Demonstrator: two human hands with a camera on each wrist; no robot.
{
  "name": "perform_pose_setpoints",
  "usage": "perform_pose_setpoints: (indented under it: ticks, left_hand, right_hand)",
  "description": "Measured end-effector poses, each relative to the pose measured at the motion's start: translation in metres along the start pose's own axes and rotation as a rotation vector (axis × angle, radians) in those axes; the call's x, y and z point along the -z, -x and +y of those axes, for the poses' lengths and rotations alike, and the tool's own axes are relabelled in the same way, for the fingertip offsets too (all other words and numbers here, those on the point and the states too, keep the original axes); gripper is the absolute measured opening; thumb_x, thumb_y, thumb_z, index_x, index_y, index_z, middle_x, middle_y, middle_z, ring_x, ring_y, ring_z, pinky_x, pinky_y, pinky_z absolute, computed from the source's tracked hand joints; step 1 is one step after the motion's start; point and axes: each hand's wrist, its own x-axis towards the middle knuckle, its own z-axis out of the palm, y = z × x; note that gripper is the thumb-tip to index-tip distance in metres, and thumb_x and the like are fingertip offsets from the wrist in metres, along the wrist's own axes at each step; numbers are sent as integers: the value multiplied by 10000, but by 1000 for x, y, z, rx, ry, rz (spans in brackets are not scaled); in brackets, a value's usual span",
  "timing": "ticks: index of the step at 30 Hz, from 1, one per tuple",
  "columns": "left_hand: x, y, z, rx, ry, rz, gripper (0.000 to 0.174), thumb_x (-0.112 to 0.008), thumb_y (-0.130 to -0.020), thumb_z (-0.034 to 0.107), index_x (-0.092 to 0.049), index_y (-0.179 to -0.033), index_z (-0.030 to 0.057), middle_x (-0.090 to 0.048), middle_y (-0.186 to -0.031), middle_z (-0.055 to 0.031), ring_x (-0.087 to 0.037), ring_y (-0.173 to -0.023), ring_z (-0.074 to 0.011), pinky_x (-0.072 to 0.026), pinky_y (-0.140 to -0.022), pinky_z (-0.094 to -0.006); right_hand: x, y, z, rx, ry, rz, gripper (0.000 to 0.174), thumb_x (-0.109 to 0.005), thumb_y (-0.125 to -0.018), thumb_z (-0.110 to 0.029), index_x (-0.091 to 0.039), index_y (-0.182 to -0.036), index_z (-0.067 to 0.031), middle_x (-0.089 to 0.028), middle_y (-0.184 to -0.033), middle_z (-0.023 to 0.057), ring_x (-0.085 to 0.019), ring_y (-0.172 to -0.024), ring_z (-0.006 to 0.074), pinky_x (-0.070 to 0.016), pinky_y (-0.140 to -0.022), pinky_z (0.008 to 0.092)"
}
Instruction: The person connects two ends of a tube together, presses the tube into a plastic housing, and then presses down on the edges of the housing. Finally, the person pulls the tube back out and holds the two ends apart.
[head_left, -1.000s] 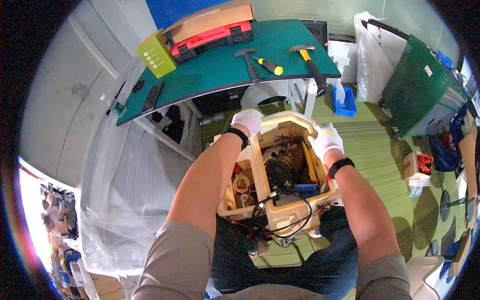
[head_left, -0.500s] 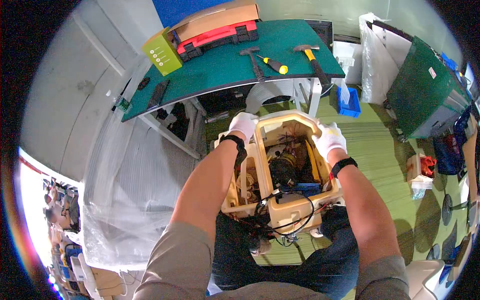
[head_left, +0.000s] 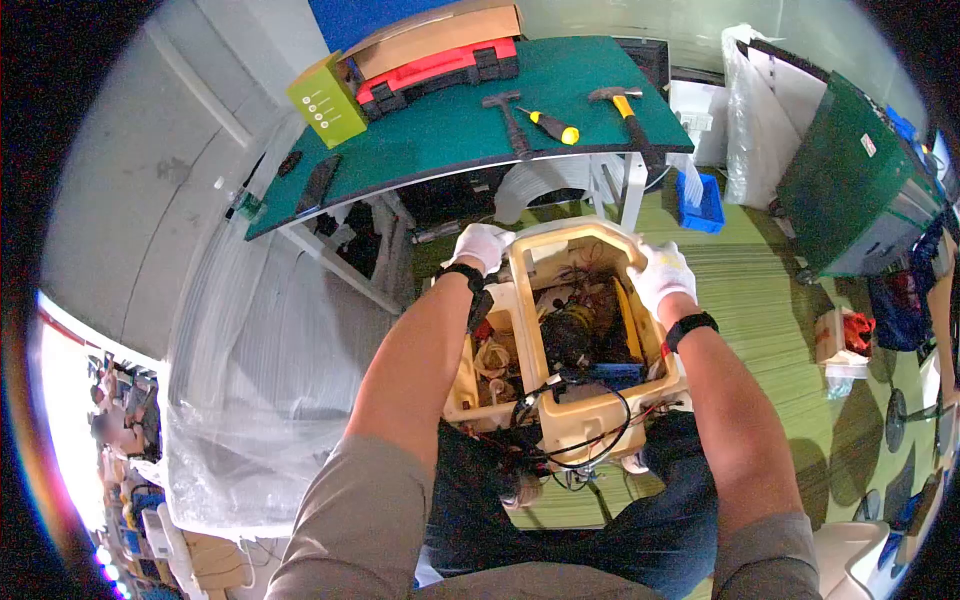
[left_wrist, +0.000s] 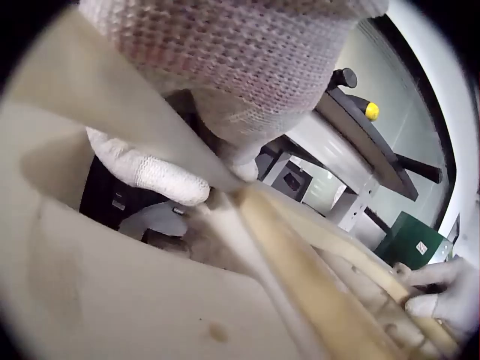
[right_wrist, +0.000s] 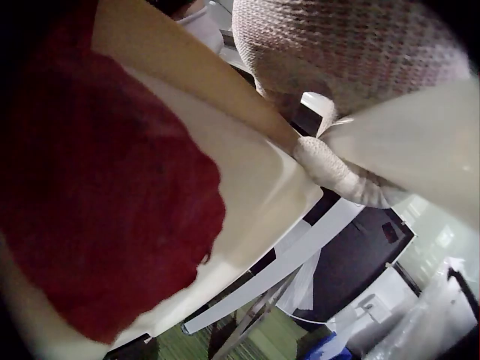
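Note:
A cream plastic machine housing (head_left: 590, 418) stands on the floor between the person's legs. Its large opening shows a dark motor (head_left: 566, 338), loose wires and a blue part (head_left: 612, 375); a smaller compartment lies to the left. The left hand (head_left: 483, 247), in a white knit glove, grips the far left edge, and its fingertips (left_wrist: 169, 180) curl round the wall in the left wrist view. At the far right corner the gloved right hand (head_left: 662, 276) holds the rim, with a fingertip (right_wrist: 324, 159) hooked over the edge. Black cables (head_left: 625, 425) hang over the near side.
Beyond the housing stands a green-topped table (head_left: 420, 150) bearing two hammers (head_left: 632, 118), a screwdriver (head_left: 551, 127), a red and black toolbox (head_left: 440, 75) and a green box (head_left: 328, 103). A blue bin (head_left: 701, 203) sits on the floor at right. Plastic-wrapped material (head_left: 260, 370) is at left.
The head view has shifted slightly, moving the table a little to the right. The left hand has moved slightly left along the housing's far edge; both hands still hold it.

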Motion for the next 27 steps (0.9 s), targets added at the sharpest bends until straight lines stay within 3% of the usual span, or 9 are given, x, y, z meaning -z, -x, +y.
perform_pose_setpoints:
  ticks: [2, 5, 9, 15, 22, 27]
  left_hand:
    - [15, 6, 29, 82, -16, -3, 258, -678, -925, 312, -786, -984, 85, -752, -820, -110, -674, -634, -210, -525, -608, -346]
    - [27, 26, 65, 248, 6, 34, 285, -658, -903, 352, -780, -1027, 127, -743, -1013, -139, -702, -958, -343, -547, -843, -407]
    - [14, 51, 67, 138, 92, 219, 302, -641, -911, 330, -770, -1047, 94, -733, -1003, -178, -697, -958, -369, -546, -858, -416]
    - [-1, 55, 68, 164, -20, 317, 309, -635, -916, 333, -770, -974, 61, -724, -934, -213, -702, -896, -385, -553, -796, -429]
    - [8, 66, 89, 246, -197, 187, 308, -608, -905, 338, -755, -891, 68, -726, -916, -209, -699, -905, -399, -560, -806, -475]
    - [13, 66, 98, 240, -321, 115, 283, -602, -894, 298, -750, -879, 57, -735, -928, -201, -712, -904, -379, -568, -788, -472]
  right_hand:
    - [0, 1, -1, -2, 6, 7, 481, -697, -881, -345, -585, -1334, -226, -601, -1196, 209, -621, -1117, 392, -545, -913, 488]
    - [-3, -2, 2, 4, 15, 1, 509, -698, -881, -348, -573, -1361, -236, -598, -1202, 207, -621, -1119, 391, -544, -916, 488]
    - [5, 1, -5, -31, -15, -32, 518, -705, -879, -378, -608, -1352, -192, -585, -1263, 216, -605, -1153, 391, -512, -970, 467]
    - [4, 2, -6, -34, 13, -18, 496, -688, -885, -379, -592, -1347, -227, -587, -1229, 207, -616, -1135, 386, -532, -942, 477]
    - [1, 2, -6, -16, 59, -19, 476, -664, -900, -385, -586, -1338, -217, -584, -1222, 195, -612, -1140, 371, -539, -937, 473]
    - [9, 5, -13, -62, 34, -64, 520, -664, -909, -358, -569, -1398, -211, -558, -1298, 207, -580, -1194, 383, -495, -991, 464]
